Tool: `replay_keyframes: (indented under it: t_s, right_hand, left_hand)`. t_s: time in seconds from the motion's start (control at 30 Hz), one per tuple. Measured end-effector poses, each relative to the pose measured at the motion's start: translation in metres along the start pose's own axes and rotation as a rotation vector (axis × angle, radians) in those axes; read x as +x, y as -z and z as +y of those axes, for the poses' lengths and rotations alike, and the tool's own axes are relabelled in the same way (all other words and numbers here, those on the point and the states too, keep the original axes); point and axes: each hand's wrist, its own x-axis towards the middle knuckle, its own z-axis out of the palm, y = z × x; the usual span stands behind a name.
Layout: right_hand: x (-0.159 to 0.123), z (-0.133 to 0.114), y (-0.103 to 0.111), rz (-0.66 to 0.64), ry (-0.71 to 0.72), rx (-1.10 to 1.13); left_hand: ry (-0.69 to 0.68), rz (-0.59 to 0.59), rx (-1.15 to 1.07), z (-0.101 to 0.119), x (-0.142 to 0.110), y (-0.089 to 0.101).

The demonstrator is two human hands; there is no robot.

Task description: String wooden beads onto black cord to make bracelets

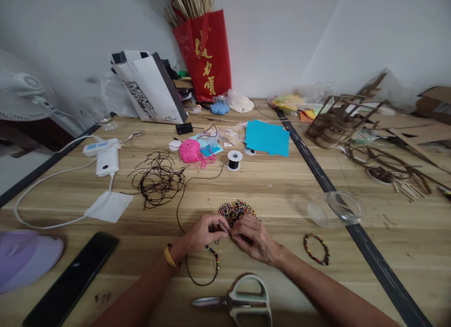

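Note:
My left hand is closed in a pinch on a thin black cord, which loops onto the table below it. Several coloured beads are threaded on that loop. Fingertip to fingertip with it, my right hand is also pinched; whatever lies between its fingers is too small to make out. Just beyond both hands is a pile of loose multicoloured beads, partly hidden by the right fingers. Scissors with pale handles lie near the table's front edge. A finished-looking beaded bracelet rests to the right.
Behind the beads stands a spool of black cord. Left of it are tangled dark cords and pink yarn. A black phone lies at left front. A clear round container sits at right, blue sheets farther back.

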Motion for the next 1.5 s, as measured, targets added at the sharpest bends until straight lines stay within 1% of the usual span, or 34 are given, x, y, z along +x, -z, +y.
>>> replay_keyframes:
  t_s: [0.2,0.47,0.73,1.0,1.2,1.5]
  right_hand:
    - [0.0,0.0001,-0.0004,-0.011,0.005,-0.008]
    - [0.0004,0.0001,-0.0006,-0.007,0.007,-0.012]
    - [0.0002,-0.0007,-0.0004,-0.015,-0.002,-0.012]
    - [-0.0004,-0.0002,-0.0017,-0.006,-0.002,-0.004]
    - [0.0006,-0.0012,-0.0005,-0.027,0.0,-0.006]
    - [-0.0007,0.0001,-0.0019,0.0,-0.005,0.015]
  left_hand:
    - [0.01,0.007,-0.009,0.0036,0.0001,-0.0003]
    - [-0.004,0.023,-0.025,-0.0001,0.0004,-0.0003]
    - [-0.002,0.043,-0.031,0.0057,0.0005,-0.0001]
    - [0.006,0.049,-0.032,0.0039,0.0009,-0.001]
    - [0.003,0.053,-0.034,0.0057,0.0014,-0.0013]
    - [0.009,0.042,-0.054,0.0021,0.0019,-0.0016]
